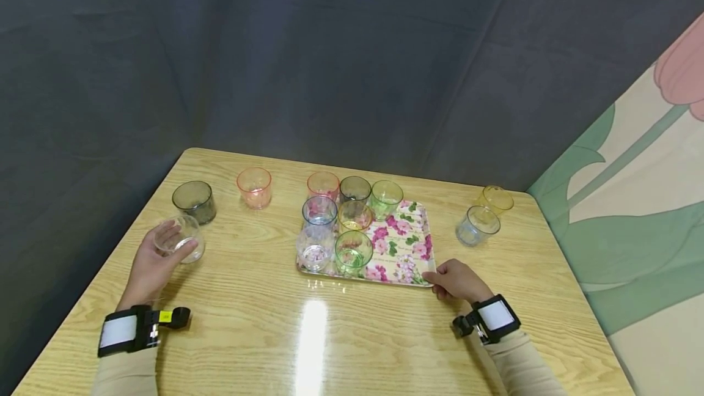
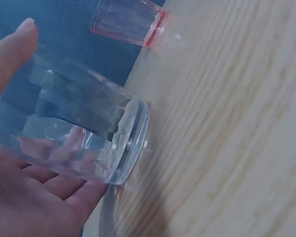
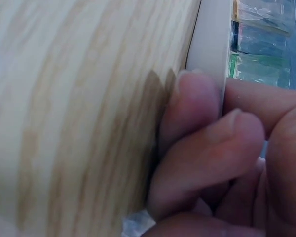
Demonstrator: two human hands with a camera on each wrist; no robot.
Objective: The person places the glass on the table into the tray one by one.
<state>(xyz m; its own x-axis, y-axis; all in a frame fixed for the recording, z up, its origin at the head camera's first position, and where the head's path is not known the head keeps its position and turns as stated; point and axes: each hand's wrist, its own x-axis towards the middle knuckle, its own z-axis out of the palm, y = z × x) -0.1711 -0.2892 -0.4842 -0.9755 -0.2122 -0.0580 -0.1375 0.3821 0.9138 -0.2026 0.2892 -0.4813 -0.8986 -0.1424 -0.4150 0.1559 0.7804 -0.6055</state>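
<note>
While the right hand (image 1: 461,280) pinches the near right corner of the tray (image 1: 407,243), its fingers curled at the rim, the left hand (image 1: 153,264) is partly open, thumb and fingers curved round the clear cup (image 1: 180,236) at the table's (image 1: 247,335) left. Contact between cup base and table cannot be determined. Just beyond stands the gray cup (image 1: 197,201); right of it, the pink cup (image 1: 255,189). Seven cups (image 1: 354,216) occupy the tray's left part. Far right: the yellow cup (image 1: 497,199) and, nearer, the blue cup (image 1: 477,226).
</note>
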